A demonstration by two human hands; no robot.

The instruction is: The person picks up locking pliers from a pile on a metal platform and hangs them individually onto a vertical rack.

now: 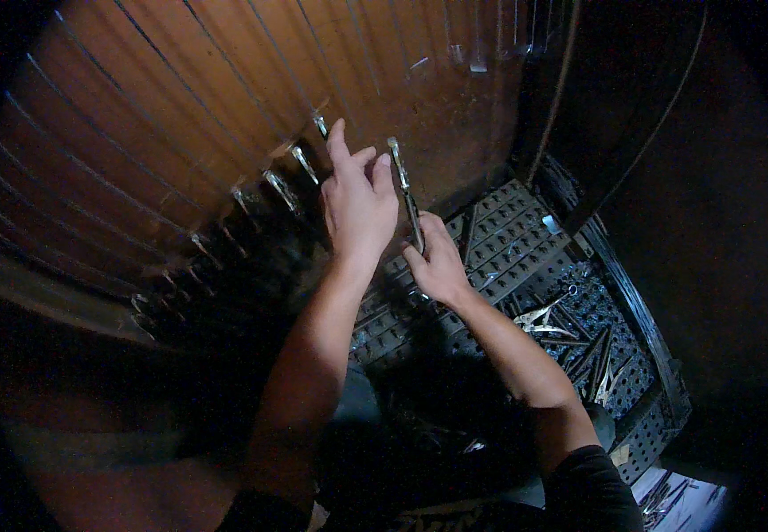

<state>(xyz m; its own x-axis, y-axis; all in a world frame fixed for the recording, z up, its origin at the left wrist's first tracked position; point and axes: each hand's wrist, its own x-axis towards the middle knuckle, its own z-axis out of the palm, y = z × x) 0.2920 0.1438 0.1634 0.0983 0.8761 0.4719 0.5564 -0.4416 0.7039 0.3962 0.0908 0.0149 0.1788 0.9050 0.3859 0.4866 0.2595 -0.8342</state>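
My right hand (440,266) grips the dark handle of locking pliers (404,182), seen edge-on, their silver jaws pointing up at a curved brown wall (437,111). Just left of the pliers is my left hand (359,202), with its index finger stretched up and its thumb apart; nothing shows in it. Beyond its fingertips, a metal clamp end (320,122) sits at the lower end of a thin rod (278,62). More clamp-like tools (282,191) line the foot of the wall to the left, their lower parts lost in shadow.
A perforated metal platform (499,232) lies below my right hand. On its right part are silver locking pliers (539,317) and several scattered tools. Thin upright rods run along the wall. A dark cable (659,124) hangs at the right. White paper (681,501) with small metal pieces lies lower right.
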